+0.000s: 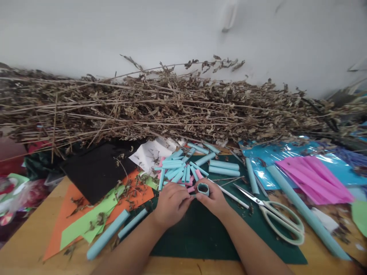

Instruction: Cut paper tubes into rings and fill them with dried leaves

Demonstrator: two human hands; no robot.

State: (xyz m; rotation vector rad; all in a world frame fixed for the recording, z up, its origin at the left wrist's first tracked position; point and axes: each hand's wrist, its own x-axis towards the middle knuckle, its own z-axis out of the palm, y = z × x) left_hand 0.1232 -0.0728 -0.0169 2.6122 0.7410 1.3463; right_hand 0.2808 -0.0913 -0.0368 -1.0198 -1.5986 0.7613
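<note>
Both my hands rest close together on a dark green cutting mat (200, 236). My right hand (213, 198) is closed round a small light-blue paper roll (203, 188), its open end facing up. My left hand (172, 204) is curled, its fingertips pinched beside the roll and touching a pink paper roll (191, 189); what it grips I cannot make out. Just beyond the fingers lies a heap of several short blue and pink paper rolls (179, 170).
Pale green scissors (279, 217) lie right of my hands, beside a long blue paper tube (306, 214). Pink paper (315, 177) on blue film sits at right. Orange, green and black sheets (97, 172) lie left. A long bundle of dried branches (172, 107) runs along the wall.
</note>
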